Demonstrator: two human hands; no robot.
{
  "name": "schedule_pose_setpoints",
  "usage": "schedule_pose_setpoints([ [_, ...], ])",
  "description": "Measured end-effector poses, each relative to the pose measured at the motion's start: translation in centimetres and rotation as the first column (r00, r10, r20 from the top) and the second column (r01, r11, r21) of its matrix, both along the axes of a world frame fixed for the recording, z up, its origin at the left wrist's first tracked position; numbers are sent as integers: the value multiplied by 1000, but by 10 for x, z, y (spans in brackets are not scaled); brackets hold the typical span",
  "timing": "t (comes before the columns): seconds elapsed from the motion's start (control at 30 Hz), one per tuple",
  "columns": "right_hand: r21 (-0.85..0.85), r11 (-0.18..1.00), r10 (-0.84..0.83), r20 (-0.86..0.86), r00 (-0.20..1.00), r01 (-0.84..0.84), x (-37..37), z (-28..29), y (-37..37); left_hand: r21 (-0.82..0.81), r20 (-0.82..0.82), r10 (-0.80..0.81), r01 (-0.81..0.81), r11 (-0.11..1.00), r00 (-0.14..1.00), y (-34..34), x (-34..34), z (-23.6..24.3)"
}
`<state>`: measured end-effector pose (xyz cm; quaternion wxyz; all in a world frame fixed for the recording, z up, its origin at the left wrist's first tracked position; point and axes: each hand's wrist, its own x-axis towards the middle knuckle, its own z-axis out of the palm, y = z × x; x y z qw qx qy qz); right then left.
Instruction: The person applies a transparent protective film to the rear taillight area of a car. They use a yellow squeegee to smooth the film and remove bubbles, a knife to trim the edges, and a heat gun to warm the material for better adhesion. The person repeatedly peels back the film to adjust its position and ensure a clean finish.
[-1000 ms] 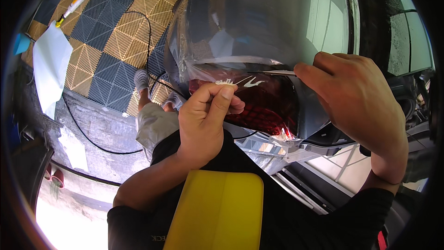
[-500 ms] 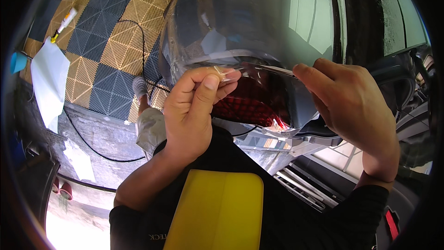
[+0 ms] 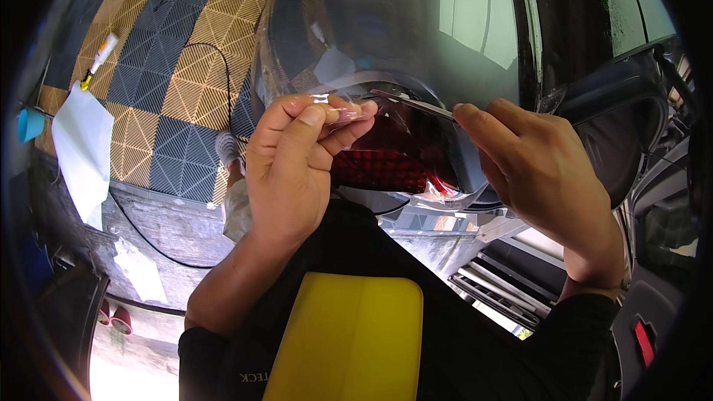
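Your two hands work apart above the rear corner of a dark grey car [image 3: 386, 30], each clamped on something of its own. Your left hand [image 3: 290, 167], at the lamp's left edge, pinches a clear film [image 3: 323, 99] between thumb and forefinger, the glossy sheet lying over the fingertips. Your right hand [image 3: 546, 160] grips a slim metal tool [image 3: 427, 108] from the right, its thin end pointing left toward the film; whether the two touch, you cannot tell from this angle. Just below the tool sits the red tail lamp [image 3: 390, 160], shiny and set in the grey bodywork. A yellow flat panel [image 3: 345, 341] stands out against your black shirt [image 3: 460, 327].

To your left, floor tiles [image 3: 186, 141] in tan and dark blue-grey spread beyond a grey stretch of floor, crossed by a black cord [image 3: 160, 249]. A white sheet [image 3: 82, 141] hangs near a white bottle [image 3: 104, 52] with a yellow nozzle, beside a blue container [image 3: 30, 125]. Beyond your left forearm, a person's leg [image 3: 236, 212] shows, and red footwear [image 3: 121, 320] rests at lower left.
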<state>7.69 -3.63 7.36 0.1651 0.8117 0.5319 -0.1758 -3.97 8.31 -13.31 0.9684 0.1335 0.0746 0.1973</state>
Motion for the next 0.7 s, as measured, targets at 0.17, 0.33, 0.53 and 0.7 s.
schedule_pose_setpoints([
  [0.17, -22, 1000, -18, -4, 1000, 18, 1, -2, 1, 45, -39, -5, 7, 999, 999, 0, -1, 2],
  [0.33, 34, 998, -60, -8, 998, 60, -7, -2, -9, 65, -17, -6, 8, 998, 1000, 2, -1, 5],
  [0.53, 113, 982, -147, -18, 989, 148, -19, -8, -22, 83, 24, -6, 4, 997, 1000, 4, -3, 8],
  [0.7, 172, 959, -223, -26, 974, 225, -30, -15, -35, 61, 90, -38, 33, 998, 995, 8, -3, 12],
])
